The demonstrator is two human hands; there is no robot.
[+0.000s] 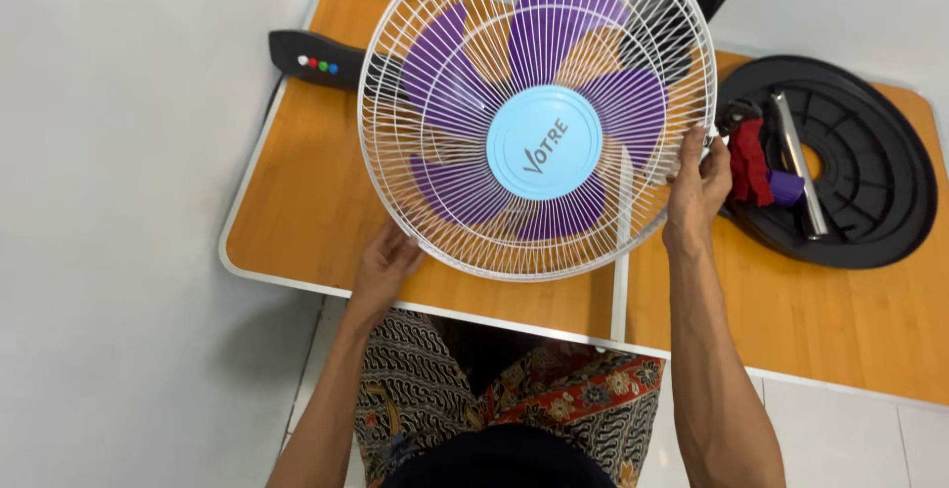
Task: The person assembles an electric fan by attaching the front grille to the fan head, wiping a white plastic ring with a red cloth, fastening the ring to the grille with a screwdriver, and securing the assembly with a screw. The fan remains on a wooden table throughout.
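A round fan head (539, 112) with a white wire guard, purple blades and a light blue centre cap faces up over a wooden table (297, 201). My left hand (384, 263) grips the guard's lower left rim from beneath. On the right rim sits my right hand (698, 183), fingers curled over the wire edge. A black control housing with coloured buttons (318, 60) sticks out behind the guard at the left.
A black round fan base (870, 167) lies upside down on the table's right part, with a metal tube (799, 164), a red piece (751, 160) and a purple piece (787, 187) on it. A white wall runs along the left. My patterned clothing shows below the table edge.
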